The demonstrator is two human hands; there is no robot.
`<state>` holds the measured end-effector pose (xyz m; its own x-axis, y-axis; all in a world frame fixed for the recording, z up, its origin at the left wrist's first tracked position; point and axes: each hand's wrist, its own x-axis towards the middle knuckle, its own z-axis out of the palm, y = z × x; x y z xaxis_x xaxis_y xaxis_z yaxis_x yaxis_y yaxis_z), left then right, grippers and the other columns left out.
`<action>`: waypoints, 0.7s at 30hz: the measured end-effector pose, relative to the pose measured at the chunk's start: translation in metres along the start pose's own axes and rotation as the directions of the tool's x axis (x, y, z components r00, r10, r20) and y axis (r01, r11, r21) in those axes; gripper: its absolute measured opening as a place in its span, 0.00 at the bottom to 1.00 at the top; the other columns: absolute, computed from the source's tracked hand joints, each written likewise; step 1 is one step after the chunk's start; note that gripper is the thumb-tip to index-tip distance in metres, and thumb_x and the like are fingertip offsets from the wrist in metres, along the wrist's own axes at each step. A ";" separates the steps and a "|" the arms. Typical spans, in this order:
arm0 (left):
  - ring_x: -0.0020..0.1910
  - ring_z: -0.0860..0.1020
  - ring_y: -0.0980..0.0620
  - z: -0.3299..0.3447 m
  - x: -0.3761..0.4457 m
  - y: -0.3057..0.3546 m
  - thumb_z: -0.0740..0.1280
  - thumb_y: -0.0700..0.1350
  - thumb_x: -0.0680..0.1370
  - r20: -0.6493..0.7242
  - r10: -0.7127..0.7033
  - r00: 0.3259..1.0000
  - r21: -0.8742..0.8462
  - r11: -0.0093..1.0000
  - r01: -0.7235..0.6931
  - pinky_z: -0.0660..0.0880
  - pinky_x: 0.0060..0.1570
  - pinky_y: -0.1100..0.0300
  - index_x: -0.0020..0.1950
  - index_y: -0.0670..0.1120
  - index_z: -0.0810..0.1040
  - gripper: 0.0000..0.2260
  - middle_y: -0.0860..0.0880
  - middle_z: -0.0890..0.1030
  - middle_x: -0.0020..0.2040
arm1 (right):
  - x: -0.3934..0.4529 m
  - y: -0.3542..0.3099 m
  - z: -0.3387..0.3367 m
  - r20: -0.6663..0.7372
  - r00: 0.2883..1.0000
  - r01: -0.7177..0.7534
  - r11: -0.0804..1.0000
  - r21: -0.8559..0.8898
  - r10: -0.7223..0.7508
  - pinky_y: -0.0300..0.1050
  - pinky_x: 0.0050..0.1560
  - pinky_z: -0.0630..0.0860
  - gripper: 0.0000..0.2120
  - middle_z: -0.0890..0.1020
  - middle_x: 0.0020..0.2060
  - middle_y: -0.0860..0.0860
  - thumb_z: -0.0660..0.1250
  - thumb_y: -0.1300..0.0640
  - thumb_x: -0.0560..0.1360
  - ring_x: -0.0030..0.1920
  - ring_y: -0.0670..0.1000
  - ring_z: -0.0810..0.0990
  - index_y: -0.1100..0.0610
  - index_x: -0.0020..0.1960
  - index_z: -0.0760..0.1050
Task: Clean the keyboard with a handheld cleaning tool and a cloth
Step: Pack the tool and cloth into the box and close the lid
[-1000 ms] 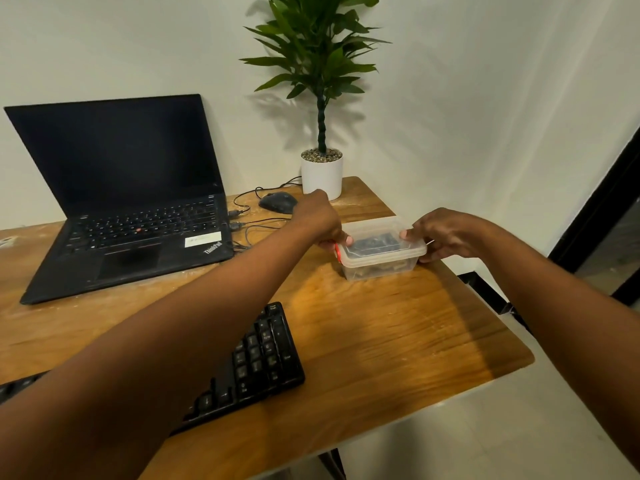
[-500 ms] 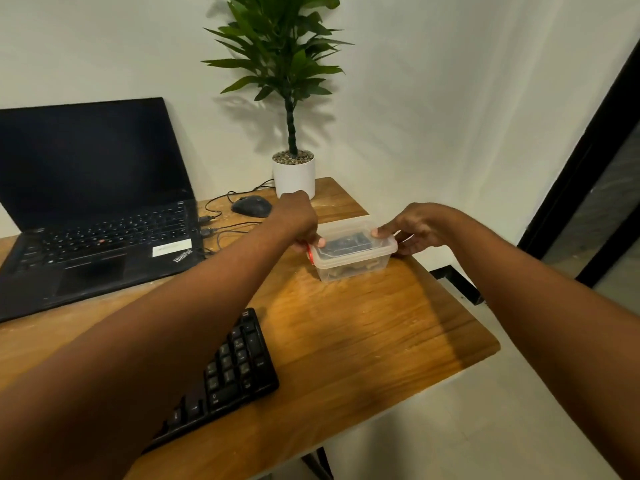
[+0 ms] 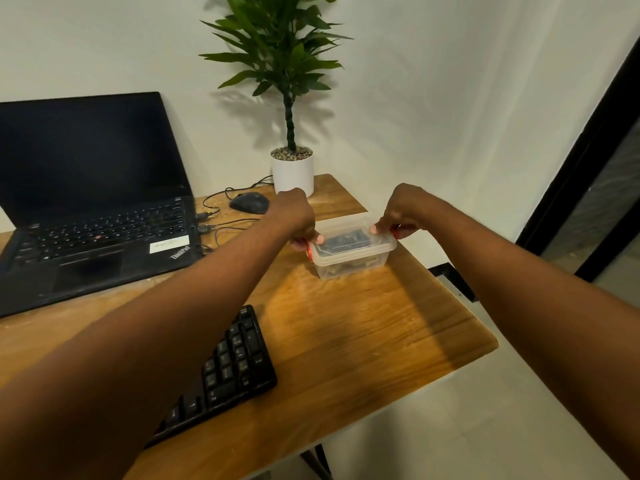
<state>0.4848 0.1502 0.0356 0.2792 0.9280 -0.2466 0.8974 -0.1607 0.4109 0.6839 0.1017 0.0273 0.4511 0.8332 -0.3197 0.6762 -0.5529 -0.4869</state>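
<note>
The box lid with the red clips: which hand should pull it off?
Probably the right hand. Both hands grip an end of the clear box, but the right pinches the lid's corner from above, while the left hand wraps the end wall, better for steadying.

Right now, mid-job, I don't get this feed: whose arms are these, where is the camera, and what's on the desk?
No machine here: a person works bare-handed, filmed by a wide-angle camera on their head looking down. The left hand and right hand each grip an end of a lidded clear plastic box with something dark inside. On the wooden desk lie a black keyboard, an open laptop, a mouse and a potted plant.
</note>
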 end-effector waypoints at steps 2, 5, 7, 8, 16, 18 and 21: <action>0.17 0.77 0.53 0.000 -0.002 0.000 0.80 0.45 0.72 -0.012 -0.007 1.000 -0.038 0.999 0.006 0.69 0.18 0.64 0.45 0.41 0.70 0.19 0.47 0.78 0.21 | -0.002 -0.003 0.003 -0.086 0.996 0.028 0.992 -0.120 -0.039 0.45 0.51 0.83 0.16 0.85 0.40 0.56 0.81 0.51 0.71 0.39 0.53 0.86 0.62 0.45 0.81; 0.16 0.76 0.54 0.002 -0.005 -0.001 0.80 0.45 0.73 -0.033 -0.008 0.999 -0.086 0.996 0.005 0.67 0.16 0.66 0.46 0.42 0.69 0.19 0.47 0.78 0.20 | -0.006 -0.007 0.005 -0.170 0.982 0.047 0.980 -0.192 -0.081 0.45 0.42 0.83 0.12 0.84 0.37 0.57 0.80 0.56 0.72 0.32 0.54 0.83 0.62 0.42 0.79; 0.18 0.78 0.54 0.003 -0.007 -0.004 0.80 0.46 0.72 -0.036 -0.017 0.999 -0.135 0.991 0.012 0.74 0.22 0.62 0.47 0.41 0.72 0.18 0.46 0.80 0.26 | -0.008 -0.007 0.004 -0.158 0.985 0.035 0.984 -0.173 -0.063 0.44 0.39 0.83 0.12 0.84 0.38 0.58 0.80 0.56 0.72 0.33 0.53 0.83 0.62 0.43 0.79; 0.21 0.80 0.53 0.005 -0.009 -0.007 0.81 0.45 0.71 -0.040 -0.016 0.999 -0.177 0.984 0.009 0.79 0.26 0.59 0.48 0.41 0.73 0.19 0.45 0.81 0.29 | -0.009 -0.006 0.004 -0.144 0.988 0.026 0.988 -0.155 -0.048 0.43 0.38 0.82 0.13 0.84 0.39 0.57 0.81 0.55 0.71 0.33 0.53 0.83 0.62 0.43 0.79; 0.32 0.85 0.46 0.037 -0.026 -0.049 0.77 0.44 0.76 0.068 -0.107 0.992 -0.760 0.639 0.121 0.83 0.30 0.55 0.59 0.35 0.77 0.18 0.35 0.85 0.48 | -0.007 0.010 0.010 -0.174 0.984 0.035 0.999 0.026 -0.030 0.48 0.46 0.83 0.17 0.85 0.40 0.59 0.82 0.51 0.69 0.35 0.54 0.82 0.64 0.43 0.81; 0.35 0.86 0.46 0.036 -0.022 -0.050 0.77 0.41 0.76 0.059 -0.091 0.994 -0.800 0.591 0.102 0.82 0.29 0.57 0.59 0.34 0.78 0.17 0.37 0.85 0.49 | -0.004 0.006 0.011 -0.180 0.983 0.044 0.998 0.047 -0.035 0.52 0.52 0.84 0.17 0.86 0.41 0.60 0.82 0.52 0.69 0.37 0.56 0.84 0.65 0.44 0.82; 0.38 0.87 0.44 0.023 -0.009 -0.050 0.76 0.41 0.76 0.043 -0.085 0.995 -0.799 0.596 0.085 0.82 0.29 0.56 0.58 0.34 0.79 0.15 0.37 0.85 0.49 | 0.004 -0.005 0.010 -0.205 0.977 0.068 0.996 0.065 -0.053 0.56 0.54 0.84 0.16 0.86 0.41 0.59 0.82 0.53 0.69 0.42 0.58 0.87 0.65 0.45 0.83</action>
<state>0.4452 0.1420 -0.0029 0.2163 0.9232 -0.3177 0.2855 0.2514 0.9248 0.6765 0.1081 0.0207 0.5241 0.8432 -0.1201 0.6658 -0.4935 -0.5596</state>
